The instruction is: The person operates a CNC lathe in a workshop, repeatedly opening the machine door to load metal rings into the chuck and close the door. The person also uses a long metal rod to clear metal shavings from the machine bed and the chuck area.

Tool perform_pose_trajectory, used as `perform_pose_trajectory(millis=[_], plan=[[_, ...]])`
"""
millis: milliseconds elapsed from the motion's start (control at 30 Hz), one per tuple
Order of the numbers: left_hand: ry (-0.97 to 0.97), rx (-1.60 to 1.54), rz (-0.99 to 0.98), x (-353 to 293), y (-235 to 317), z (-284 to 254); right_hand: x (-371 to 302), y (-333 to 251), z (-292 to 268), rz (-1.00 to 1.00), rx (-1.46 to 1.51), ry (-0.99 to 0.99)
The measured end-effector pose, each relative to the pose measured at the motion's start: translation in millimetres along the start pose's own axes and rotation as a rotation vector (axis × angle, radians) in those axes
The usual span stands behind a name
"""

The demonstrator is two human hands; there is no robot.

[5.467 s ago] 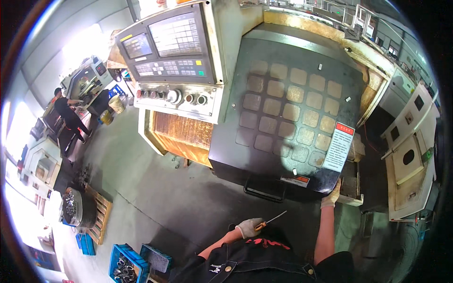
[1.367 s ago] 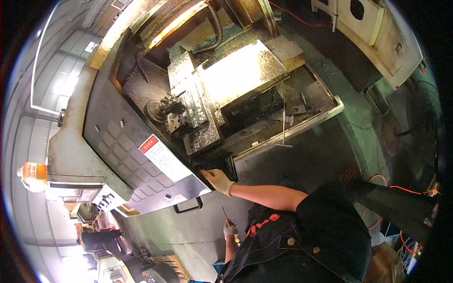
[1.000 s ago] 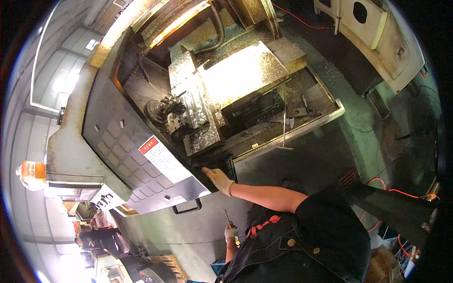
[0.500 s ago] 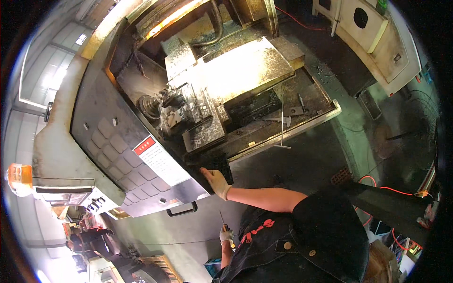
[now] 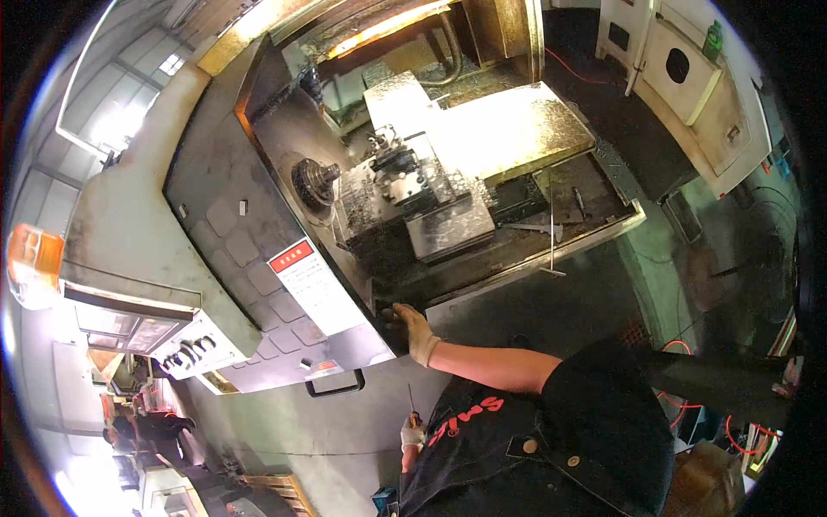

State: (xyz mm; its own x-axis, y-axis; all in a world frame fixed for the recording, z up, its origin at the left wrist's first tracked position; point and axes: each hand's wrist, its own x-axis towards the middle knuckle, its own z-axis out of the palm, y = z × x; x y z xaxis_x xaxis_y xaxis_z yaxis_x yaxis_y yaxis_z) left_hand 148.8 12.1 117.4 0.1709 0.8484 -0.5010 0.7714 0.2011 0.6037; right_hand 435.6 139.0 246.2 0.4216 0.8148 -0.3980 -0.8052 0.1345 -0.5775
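Over at lower left a dark-clothed co-worker [image 5: 155, 428], down at the bottom edge a wooden pallet [image 5: 290, 494], blue crate [image 5: 384, 498] near it, out right a green bottle [image 5: 712, 40] on a pale machine [image 5: 732, 112], red hose [image 5: 678, 342] looping below

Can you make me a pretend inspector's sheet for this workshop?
Surface: metal cover inside the machine, speckled, brightly lit.
Job's things: dark door, open; thin-shafted tool.
Clutter: caliper-like tool and thin rod at the machine tray.
Grips: left grip closed on the thin-shafted tool; right grip at the dark door's edge.
Cables: red cable or hose, looped, lower right.
Surroundings: orange lamp, wooden pallet, another person.
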Motion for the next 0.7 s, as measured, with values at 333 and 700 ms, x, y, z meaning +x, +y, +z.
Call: perform_pose_trajectory(millis=[333,700], plan=[[-0.149,0.13,0.357,27.8,96.3,-20.5,2.8,0.0,-7.2,0.012,-0.111,-0.414],[-0.053,-0.018,0.58,41.6,211.5,3.8,132.4,-135.7,60.2,-0.26,-1.755,-0.422]])
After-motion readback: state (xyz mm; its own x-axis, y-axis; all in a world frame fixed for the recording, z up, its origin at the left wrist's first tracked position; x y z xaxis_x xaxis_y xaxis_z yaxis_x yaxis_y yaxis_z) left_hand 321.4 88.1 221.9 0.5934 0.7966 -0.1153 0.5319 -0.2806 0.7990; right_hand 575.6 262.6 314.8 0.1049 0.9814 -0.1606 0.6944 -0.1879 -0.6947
